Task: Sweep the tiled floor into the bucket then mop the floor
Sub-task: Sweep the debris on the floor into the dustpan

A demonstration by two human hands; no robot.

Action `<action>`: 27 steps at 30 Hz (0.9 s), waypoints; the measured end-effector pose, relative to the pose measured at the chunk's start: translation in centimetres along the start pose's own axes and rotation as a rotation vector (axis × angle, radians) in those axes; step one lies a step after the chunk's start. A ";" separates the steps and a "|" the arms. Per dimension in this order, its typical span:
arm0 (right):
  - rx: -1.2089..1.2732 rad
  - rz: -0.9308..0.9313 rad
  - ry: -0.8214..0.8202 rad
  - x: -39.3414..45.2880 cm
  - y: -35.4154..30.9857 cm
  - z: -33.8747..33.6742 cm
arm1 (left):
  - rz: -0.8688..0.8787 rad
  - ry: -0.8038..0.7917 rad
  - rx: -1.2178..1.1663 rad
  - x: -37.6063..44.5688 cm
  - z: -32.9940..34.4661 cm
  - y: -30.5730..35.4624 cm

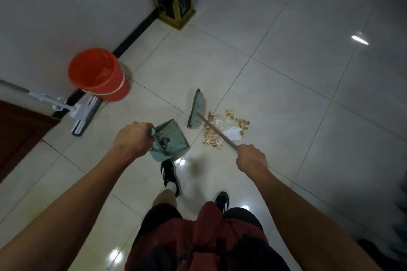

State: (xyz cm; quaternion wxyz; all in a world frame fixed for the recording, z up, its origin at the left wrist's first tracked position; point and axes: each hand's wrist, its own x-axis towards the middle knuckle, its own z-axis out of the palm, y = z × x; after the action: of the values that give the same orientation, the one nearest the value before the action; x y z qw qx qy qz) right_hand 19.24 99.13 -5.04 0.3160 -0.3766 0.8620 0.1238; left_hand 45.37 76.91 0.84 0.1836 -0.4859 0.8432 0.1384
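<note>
**Kid:** Where is the mess?

**Helper:** The pile of crumbs and paper (224, 128) lies on the tiled floor (286, 94), just right of the broom head (196, 109). The broom handle (217, 132) crosses over the pile.

**Kid:** Who holds the broom?

**Helper:** The right hand (251, 157) does. Its fingers are curled tight round the handle. The left hand (132, 139) has its fingers curled round the grip of the green dustpan (170, 138), which sits near the pile, on its left.

**Kid:** So what step is this?

**Helper:** Sweeping, I think. The pile is not in the pan yet.

**Kid:** What comes next?

**Helper:** Probably the broom must go to the far side of the pile and push it left into the pan. Then the pan gets tipped into the orange bucket (99, 73) by the wall. The mop (84, 114) waits beside the bucket.
</note>
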 end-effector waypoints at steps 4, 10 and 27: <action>0.055 -0.008 0.031 2.7 -5.1 -0.7 | 0.011 -0.002 -0.024 3.8 -1.6 -3.9; 0.158 -0.020 0.043 7.3 -15.3 -2.3 | 0.055 -0.045 -0.069 9.4 -3.2 -10.4; 0.128 0.183 -0.003 8.7 -16.5 -2.4 | 0.203 -0.087 0.048 14.7 -5.6 -12.2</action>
State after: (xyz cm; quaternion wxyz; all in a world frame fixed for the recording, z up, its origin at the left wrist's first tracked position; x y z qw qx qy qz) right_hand 25.65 81.74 -8.33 0.3280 -0.2752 0.8984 0.0974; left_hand 48.25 57.35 -1.34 0.2167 -0.3869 0.8824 0.1572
